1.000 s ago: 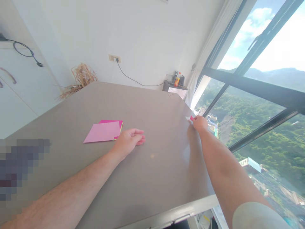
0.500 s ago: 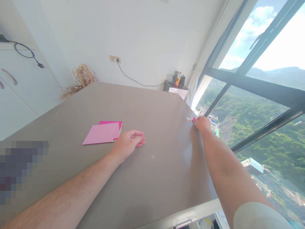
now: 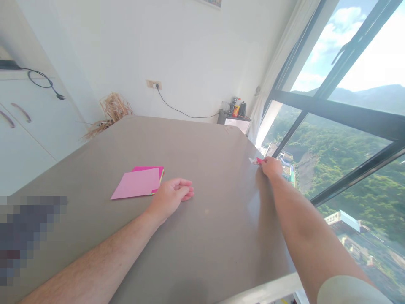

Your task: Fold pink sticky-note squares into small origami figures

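Note:
My left hand (image 3: 172,195) rests on the grey table (image 3: 202,236) with its fingers loosely curled and nothing in them, right beside a small stack of pink paper sheets (image 3: 138,183). My right hand (image 3: 272,166) is stretched out to the table's right edge, by the window. Its fingers pinch a small pink and white folded paper piece (image 3: 257,161) that lies at the edge.
A bundle of dry straw (image 3: 110,110) lies at the table's far left corner. A wall socket with a black cable (image 3: 154,85) is behind it. A small stand with bottles (image 3: 236,110) sits at the far right. A large window (image 3: 341,118) runs along the right side.
The view has shifted slightly downward. My right hand has crept a little further right along the edge with the small paper piece. My left hand stays put.

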{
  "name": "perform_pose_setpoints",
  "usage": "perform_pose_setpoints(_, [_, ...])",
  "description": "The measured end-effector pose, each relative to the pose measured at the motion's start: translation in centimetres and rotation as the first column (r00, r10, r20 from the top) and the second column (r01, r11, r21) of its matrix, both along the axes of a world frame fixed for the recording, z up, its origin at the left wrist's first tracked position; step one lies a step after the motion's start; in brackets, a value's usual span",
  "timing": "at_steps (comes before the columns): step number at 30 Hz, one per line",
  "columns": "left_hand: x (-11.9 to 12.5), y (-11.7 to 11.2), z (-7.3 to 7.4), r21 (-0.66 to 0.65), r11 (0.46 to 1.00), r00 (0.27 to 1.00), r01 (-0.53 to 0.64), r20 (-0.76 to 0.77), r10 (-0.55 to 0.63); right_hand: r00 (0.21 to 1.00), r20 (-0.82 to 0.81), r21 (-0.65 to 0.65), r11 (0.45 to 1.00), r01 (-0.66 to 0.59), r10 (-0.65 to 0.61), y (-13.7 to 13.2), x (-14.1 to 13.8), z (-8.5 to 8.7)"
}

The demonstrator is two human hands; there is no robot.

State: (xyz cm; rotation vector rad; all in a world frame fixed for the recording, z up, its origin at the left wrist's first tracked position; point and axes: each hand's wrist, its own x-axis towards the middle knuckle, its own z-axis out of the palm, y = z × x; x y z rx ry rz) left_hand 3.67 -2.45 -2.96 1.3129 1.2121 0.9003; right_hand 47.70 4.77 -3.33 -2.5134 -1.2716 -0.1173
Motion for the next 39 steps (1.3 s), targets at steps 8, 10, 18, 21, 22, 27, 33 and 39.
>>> perform_pose_setpoints(8, [-0.1, 0.1, -0.1, -0.003, 1.000, 1.000, 0.002, 0.015, -0.002, 1.000, 0.001, 0.014, 1.000, -0.001, 0.001, -0.1, -0.1, -0.1])
perform_pose_setpoints(10, [-0.1, 0.1, -0.1, -0.004, 1.000, 1.000, 0.003, 0.018, -0.002, 1.000, 0.003, 0.012, 1.000, -0.003, 0.003, -0.2, -0.2, -0.1])
perform_pose_setpoints(18, [0.0, 0.2, -0.1, -0.007, 1.000, 1.000, -0.004, 0.013, 0.004, 0.999, 0.021, -0.007, 1.000, -0.026, 0.026, -0.3, -0.4, 0.1])
perform_pose_setpoints(21, [0.0, 0.2, -0.1, -0.007, 1.000, 1.000, -0.001, 0.022, 0.001, 0.999, 0.023, -0.010, 0.999, -0.031, 0.031, -0.4, -0.4, 0.1])
perform_pose_setpoints(22, [0.0, 0.2, -0.1, -0.008, 1.000, 1.000, -0.002, 0.024, 0.002, 0.999, 0.023, -0.011, 0.999, -0.031, 0.031, -0.4, -0.4, 0.0])
perform_pose_setpoints(27, [0.1, 0.1, 0.0, -0.011, 1.000, 1.000, -0.004, 0.026, 0.004, 0.999, 0.021, -0.004, 0.999, -0.032, 0.032, -0.3, -0.4, -0.1])
perform_pose_setpoints(33, [0.0, 0.2, 0.0, -0.009, 1.000, 1.000, 0.000, 0.030, 0.000, 0.999, -0.012, 0.027, 0.999, -0.032, 0.033, -0.6, -0.9, 0.3])
perform_pose_setpoints(39, [0.0, 0.2, -0.1, 0.000, 1.000, 0.999, -0.003, 0.032, 0.003, 0.992, -0.117, 0.132, 0.990, 0.052, -0.037, -2.3, -2.9, 1.0])
